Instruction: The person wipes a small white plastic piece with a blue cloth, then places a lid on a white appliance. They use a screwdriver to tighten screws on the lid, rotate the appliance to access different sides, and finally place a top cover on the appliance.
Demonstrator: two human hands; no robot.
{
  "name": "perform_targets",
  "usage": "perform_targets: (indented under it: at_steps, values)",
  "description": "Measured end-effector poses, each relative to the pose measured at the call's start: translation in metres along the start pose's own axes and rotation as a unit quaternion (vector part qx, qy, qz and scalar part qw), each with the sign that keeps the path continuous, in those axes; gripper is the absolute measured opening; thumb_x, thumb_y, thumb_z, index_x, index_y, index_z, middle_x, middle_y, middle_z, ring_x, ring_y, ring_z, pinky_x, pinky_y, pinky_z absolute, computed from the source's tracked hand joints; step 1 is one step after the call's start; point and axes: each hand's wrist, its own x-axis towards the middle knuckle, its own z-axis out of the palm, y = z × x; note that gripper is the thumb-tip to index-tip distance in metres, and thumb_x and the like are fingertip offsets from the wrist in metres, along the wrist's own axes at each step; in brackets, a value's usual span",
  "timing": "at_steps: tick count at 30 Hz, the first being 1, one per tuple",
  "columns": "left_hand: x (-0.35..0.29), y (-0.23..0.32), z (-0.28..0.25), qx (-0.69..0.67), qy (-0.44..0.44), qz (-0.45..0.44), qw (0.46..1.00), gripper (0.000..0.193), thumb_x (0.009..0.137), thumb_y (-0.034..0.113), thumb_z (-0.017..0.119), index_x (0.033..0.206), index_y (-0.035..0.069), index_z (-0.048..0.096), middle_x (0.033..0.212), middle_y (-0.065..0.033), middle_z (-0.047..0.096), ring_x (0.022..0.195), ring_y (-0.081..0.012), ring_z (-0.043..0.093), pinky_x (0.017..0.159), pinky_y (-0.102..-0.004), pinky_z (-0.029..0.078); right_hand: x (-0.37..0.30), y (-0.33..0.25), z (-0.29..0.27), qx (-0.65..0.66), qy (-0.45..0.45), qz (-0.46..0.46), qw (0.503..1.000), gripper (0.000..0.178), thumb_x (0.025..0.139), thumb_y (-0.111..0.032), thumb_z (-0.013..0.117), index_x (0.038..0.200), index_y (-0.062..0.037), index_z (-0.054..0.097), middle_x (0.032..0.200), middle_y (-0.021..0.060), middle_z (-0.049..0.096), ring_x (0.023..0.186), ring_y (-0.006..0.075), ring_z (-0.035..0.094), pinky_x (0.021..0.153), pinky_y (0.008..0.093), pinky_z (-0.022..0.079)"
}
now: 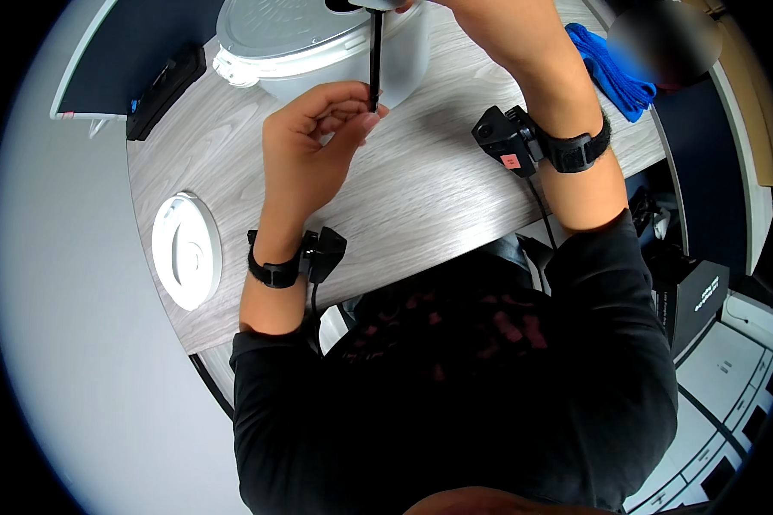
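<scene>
A thin black rod [375, 60] hangs upright from a pale piece at the upper edge of the picture. My left hand [318, 129] is closed around its lower end, thumb and fingers pinching it. My right hand [457, 7] reaches past the top edge; just a fingertip shows, curled against the pale piece, and the other fingers are out of sight. Behind the rod stands a white plastic tub [318, 86], its grey-white lid [275, 30] on and a dark opening in the lid. A white oval cover [187, 251] lies on the table at the left.
The wood-grain table [421, 189] has a blue cloth [614, 73] at its far right. A dark screen [137, 51] and a black box-like thing [167, 93] stand at the upper left. Black wrist-worn devices with cables sit on both forearms. A black box [691, 296] is low on the right.
</scene>
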Motion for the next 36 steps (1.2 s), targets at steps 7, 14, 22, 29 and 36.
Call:
perform_targets:
  at_steps: [7, 14, 22, 29, 36]
  values:
    - [-0.001, 0.003, -0.008, -0.069, -0.035, -0.042, 0.996, 0.022, 0.087, -0.008, 0.067, 0.108, -0.001, 0.069, 0.092, -0.0097, 0.074, 0.079, -0.0119, 0.069, 0.066, -0.0217, 0.055, 0.002, 0.000, -0.005, 0.019, -0.057, 0.038, 0.997, 0.026, 0.088, -0.013, 0.075, 0.104, 0.0034, 0.063, 0.083, 0.0037, 0.066, 0.069, 0.0050, 0.059, 0.058, 0.0187, 0.049]
    - [0.003, 0.007, -0.015, -0.104, -0.085, -0.061, 0.989, 0.022, 0.087, -0.010, 0.065, 0.108, -0.002, 0.068, 0.092, -0.0105, 0.074, 0.086, -0.0168, 0.072, 0.067, -0.0233, 0.056, 0.005, -0.015, 0.004, 0.005, -0.061, 0.076, 0.995, 0.026, 0.089, -0.016, 0.075, 0.104, 0.0016, 0.063, 0.082, 0.0016, 0.066, 0.067, 0.0037, 0.058, 0.055, 0.0175, 0.046]
    - [0.018, 0.034, -0.026, 0.055, 0.083, 0.089, 0.991, 0.020, 0.087, -0.003, 0.069, 0.106, -0.001, 0.070, 0.090, -0.0083, 0.076, 0.081, -0.0115, 0.070, 0.072, -0.0232, 0.053, 0.048, -0.022, 0.008, -0.097, -0.033, -0.032, 0.994, 0.023, 0.090, -0.020, 0.072, 0.091, 0.0015, 0.065, 0.072, 0.0011, 0.063, 0.062, 0.0054, 0.056, 0.055, 0.0204, 0.044]
    - [0.045, 0.026, -0.029, 0.190, 0.168, 0.143, 0.956, 0.021, 0.084, 0.004, 0.075, 0.104, 0.000, 0.072, 0.087, -0.0053, 0.077, 0.082, -0.0089, 0.067, 0.074, -0.0232, 0.050, 0.075, -0.017, 0.018, -0.121, -0.036, -0.113, 0.986, 0.021, 0.088, -0.015, 0.072, 0.092, 0.0042, 0.064, 0.075, 0.0040, 0.064, 0.065, 0.0086, 0.058, 0.058, 0.0232, 0.047]
    - [0.050, 0.018, -0.028, 0.209, 0.176, 0.157, 0.949, 0.022, 0.079, 0.001, 0.075, 0.101, 0.004, 0.074, 0.086, -0.0031, 0.077, 0.084, -0.0117, 0.063, 0.075, -0.0256, 0.051, 0.066, -0.035, 0.029, -0.206, 0.004, -0.032, 0.978, 0.021, 0.088, -0.013, 0.071, 0.094, 0.0055, 0.065, 0.076, 0.0056, 0.065, 0.066, 0.0090, 0.059, 0.060, 0.0244, 0.047]
